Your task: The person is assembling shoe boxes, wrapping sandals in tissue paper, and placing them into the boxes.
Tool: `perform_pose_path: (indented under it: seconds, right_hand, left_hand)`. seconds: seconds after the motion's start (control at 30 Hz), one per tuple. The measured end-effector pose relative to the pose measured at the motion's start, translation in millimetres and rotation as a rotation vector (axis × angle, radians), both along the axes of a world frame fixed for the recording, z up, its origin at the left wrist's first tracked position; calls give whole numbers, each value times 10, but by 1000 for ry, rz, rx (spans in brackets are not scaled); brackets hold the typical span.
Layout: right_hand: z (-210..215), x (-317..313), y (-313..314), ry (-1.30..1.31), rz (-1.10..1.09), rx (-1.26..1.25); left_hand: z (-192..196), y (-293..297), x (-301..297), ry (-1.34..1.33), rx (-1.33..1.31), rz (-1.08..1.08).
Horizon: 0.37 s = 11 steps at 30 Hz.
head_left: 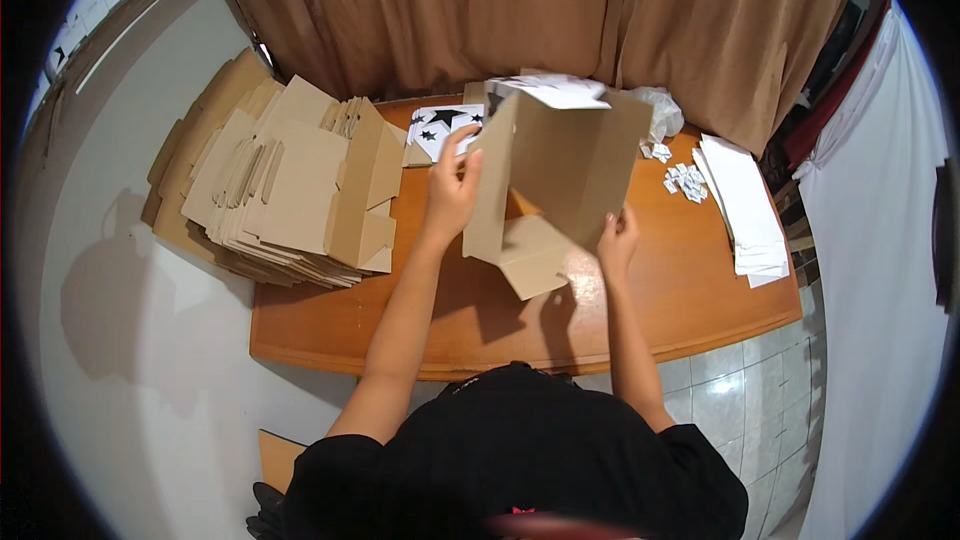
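Note:
A brown cardboard box (575, 165), partly folded with its flaps loose, is raised and tilted above the wooden table, its inside showing. My right hand (618, 235) pinches its lower right edge. At the left panel is my left hand (453, 190), its fingers apart and curved beside the cardboard; whether the fingertips touch it I cannot tell. One flap (535, 258) hangs down toward me. Behind the box lie white sheets with black stars (440, 130), partly hidden by it.
A tall stack of flattened cardboard boxes (290, 180) leans on the left of the table (700, 310). On the right are small white packets (686, 181), a clear plastic bag (660, 112) and a pile of long white papers (742, 205). Brown curtains (450, 10) hang behind.

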State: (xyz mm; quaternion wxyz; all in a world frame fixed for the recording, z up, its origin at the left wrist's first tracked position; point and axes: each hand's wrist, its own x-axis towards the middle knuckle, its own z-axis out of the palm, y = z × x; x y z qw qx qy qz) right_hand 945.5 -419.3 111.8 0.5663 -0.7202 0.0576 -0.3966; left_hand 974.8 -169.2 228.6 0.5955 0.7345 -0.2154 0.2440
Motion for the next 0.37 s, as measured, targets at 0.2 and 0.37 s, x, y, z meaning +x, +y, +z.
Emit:
perform_pose_path:
  seconds: [0.2,0.37]
  right_hand:
    - [1180,-231,183,-21,-55,-569]
    - [1232,-224,482,208,-5,-1088]
  left_hand:
    - [-656,310,-398,340,-270,1]
    - [-1110,436,-500,463,-39,67]
